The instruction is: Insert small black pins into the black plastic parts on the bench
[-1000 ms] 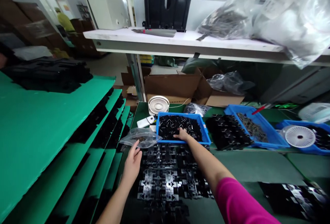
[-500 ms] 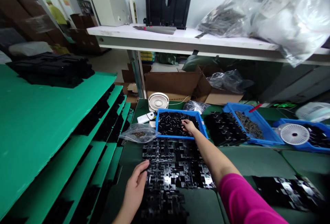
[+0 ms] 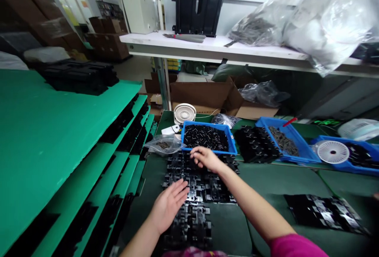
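Observation:
My left hand [image 3: 170, 205] is open, its palm turned up and its fingers stretched out over black plastic parts [image 3: 194, 221] laid in rows on the bench. My right hand [image 3: 205, 158] hovers at the near edge of a blue tray [image 3: 233, 146], above the back row of those parts. Its fingers are curled in and the fingertips pinch together; whatever is between them is too small to name. The tray holds many small black pins [image 3: 204, 136].
A clear bag of small brown pieces [image 3: 162, 145], a white fan [image 3: 184, 113] and a white device [image 3: 171, 130] sit left of the tray. Stacked black parts [image 3: 256, 144] and another blue bin [image 3: 304, 152] stand right. Green layered sheets [image 3: 74, 122] rise at left; a shelf [image 3: 213, 47] hangs above.
My right hand has come out of the blue tray toward me, over the black parts. My left hand has moved right and turned its palm up. The view has shifted slightly.

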The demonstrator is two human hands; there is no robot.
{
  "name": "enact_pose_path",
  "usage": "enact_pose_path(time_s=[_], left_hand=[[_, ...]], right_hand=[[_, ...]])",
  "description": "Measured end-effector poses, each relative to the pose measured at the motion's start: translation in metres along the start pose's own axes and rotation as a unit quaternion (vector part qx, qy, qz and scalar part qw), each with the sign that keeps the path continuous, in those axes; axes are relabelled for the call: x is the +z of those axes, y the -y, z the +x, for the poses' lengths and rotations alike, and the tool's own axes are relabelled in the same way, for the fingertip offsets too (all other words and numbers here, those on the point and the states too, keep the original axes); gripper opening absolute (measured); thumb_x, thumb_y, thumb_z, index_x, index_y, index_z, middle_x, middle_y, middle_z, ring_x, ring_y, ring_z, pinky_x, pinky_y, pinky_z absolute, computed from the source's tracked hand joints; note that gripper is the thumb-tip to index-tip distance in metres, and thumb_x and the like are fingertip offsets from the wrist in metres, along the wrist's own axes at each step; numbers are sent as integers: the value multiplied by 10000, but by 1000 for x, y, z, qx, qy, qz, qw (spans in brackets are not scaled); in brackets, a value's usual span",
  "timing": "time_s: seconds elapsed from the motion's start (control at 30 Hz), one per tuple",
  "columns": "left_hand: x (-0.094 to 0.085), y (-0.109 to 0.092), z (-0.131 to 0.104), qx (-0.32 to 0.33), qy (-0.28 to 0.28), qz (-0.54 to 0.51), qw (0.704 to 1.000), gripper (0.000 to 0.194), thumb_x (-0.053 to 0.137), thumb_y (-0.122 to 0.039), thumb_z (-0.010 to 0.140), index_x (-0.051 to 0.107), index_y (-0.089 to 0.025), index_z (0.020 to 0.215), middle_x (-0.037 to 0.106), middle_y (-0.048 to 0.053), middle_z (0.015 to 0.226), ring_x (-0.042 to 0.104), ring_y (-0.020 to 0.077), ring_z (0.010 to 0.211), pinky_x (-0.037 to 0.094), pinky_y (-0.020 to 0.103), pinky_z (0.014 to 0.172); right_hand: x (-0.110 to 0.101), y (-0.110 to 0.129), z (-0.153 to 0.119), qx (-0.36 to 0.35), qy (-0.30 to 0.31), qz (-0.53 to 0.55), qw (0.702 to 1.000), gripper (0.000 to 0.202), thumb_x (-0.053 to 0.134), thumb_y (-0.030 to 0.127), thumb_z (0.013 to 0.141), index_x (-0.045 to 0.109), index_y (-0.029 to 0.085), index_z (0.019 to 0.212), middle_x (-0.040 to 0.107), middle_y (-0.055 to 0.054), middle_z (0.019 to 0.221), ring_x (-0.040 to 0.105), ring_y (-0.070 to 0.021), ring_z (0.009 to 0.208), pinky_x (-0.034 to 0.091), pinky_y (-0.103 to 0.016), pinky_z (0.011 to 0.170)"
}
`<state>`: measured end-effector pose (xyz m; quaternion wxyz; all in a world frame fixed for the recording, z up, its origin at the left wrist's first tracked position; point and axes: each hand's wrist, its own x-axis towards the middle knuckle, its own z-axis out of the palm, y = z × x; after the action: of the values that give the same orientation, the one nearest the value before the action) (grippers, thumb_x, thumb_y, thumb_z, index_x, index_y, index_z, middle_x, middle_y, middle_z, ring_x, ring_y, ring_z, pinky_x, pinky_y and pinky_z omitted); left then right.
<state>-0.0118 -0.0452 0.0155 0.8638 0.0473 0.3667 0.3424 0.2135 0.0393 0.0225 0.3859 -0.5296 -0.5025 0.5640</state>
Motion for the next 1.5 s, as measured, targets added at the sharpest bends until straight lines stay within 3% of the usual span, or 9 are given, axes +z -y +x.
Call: enact_pose_path(time_s=[0.2, 0.33, 0.43, 0.57, 0.87, 1.0, 1.1, 1.33, 1.5], left_hand=[[-2, 28, -9, -70, 32, -69, 995, 265, 500, -325, 878, 621, -130, 1011, 714, 91, 950, 660, 217, 963, 474, 388, 927], [-8, 46, -24, -108, 40, -90, 989, 257, 507, -302, 868, 618, -113, 1001, 702, 100, 1004, 637, 210, 1018, 473, 355, 927], [-15, 59, -32, -128, 46, -95, 986, 271, 485, -322, 881, 613, -107, 987, 706, 89, 945, 665, 187, 916, 500, 332, 872], [-26, 71, -39, -125, 37, -101, 986, 238, 475, -313, 891, 605, -118, 934, 698, 52, 819, 670, 153, 762, 522, 301, 782], [-29, 98, -49, -102, -18, -58, 993, 186, 433, -116, 870, 545, -164, 729, 575, -33, 598, 578, 70, 542, 510, 190, 591], [-30, 102, -49, -140, -40, 6, 989, 119, 521, -217, 867, 545, -158, 767, 547, -29, 597, 546, 61, 485, 462, 150, 472], [-40, 98, -51, -151, -54, 64, 985, 113, 596, -245, 824, 568, -136, 826, 535, -21, 594, 490, 45, 422, 344, 113, 372], [-78, 83, -76, -20, -85, 166, 982, 244, 659, -383, 768, 609, -169, 873, 483, -71, 501, 398, 33, 359, 221, 101, 323], [-95, 74, -98, 13, -72, 150, 986, 277, 649, -397, 777, 634, -172, 939, 627, 1, 708, 591, 87, 582, 497, 195, 556]], right_hand=[[91, 9, -105, -225, 188, -304, 907, 213, 448, 131, 884, 625, 196, 981, 631, -50, 1005, 580, -156, 901, 461, -269, 812], [106, 9, -139, -258, 205, -464, 822, 194, 457, 157, 898, 614, 204, 1001, 635, -72, 1046, 558, -198, 956, 432, -290, 850], [107, 11, -156, -283, 206, -489, 799, 190, 478, 203, 895, 619, 222, 1020, 652, -75, 1025, 537, -233, 999, 407, -306, 895], [108, 12, -175, -276, 217, -461, 815, 212, 468, 193, 900, 609, 204, 1057, 639, -84, 1047, 538, -222, 1000, 386, -302, 939], [117, -11, -191, -177, 154, -276, 932, 232, 449, 164, 895, 597, 203, 1069, 617, -53, 1015, 566, -155, 922, 441, -260, 821], [106, -25, -190, -63, 93, -77, 991, 233, 420, 338, 920, 546, 211, 1071, 623, -13, 821, 518, -101, 587, 415, -213, 539], [79, -39, -189, -5, 35, 35, 999, 331, 437, 471, 892, 539, 190, 1035, 586, 16, 697, 355, -62, 429, 253, -185, 411], [27, -97, -210, 124, -30, 3, 992, 405, 564, 552, 781, 618, 159, 864, 439, 60, 556, 281, -49, 413, 144, -195, 414], [38, -134, -228, 150, -26, -3, 988, 345, 581, 522, 764, 544, 183, 816, 485, 56, 552, 294, -53, 388, 153, -193, 386]])
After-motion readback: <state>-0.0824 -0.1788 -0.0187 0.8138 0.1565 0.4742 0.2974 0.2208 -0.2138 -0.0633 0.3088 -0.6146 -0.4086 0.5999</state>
